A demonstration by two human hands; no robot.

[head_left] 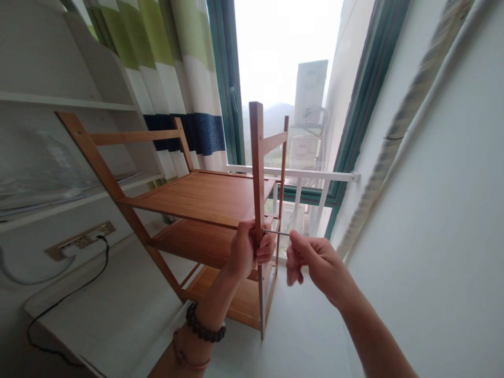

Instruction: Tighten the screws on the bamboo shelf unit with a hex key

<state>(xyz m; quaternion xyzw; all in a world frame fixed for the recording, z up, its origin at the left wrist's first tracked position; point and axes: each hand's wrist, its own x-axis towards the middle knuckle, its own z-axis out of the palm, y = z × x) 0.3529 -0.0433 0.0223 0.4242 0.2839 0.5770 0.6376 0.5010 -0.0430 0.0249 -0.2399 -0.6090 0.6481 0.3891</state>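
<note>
A wooden rack (205, 197) with three brown shelves stands on a white desk (118, 310). My left hand (248, 252) is wrapped round the rack's front right post (256, 157) at the level of the top shelf. My right hand (315, 260) pinches a thin metal key (275, 232), an Allen key by its look. The key's far end sits in the side of that post. A bead bracelet is on my left wrist.
A window (283, 79) with a white guard rail (299, 174) is behind the rack. A striped curtain (173, 73) hangs at the left. White wall shelves (59, 100), a socket strip (81, 240) and a black cable (66, 296) lie to the left. A white wall is at the right.
</note>
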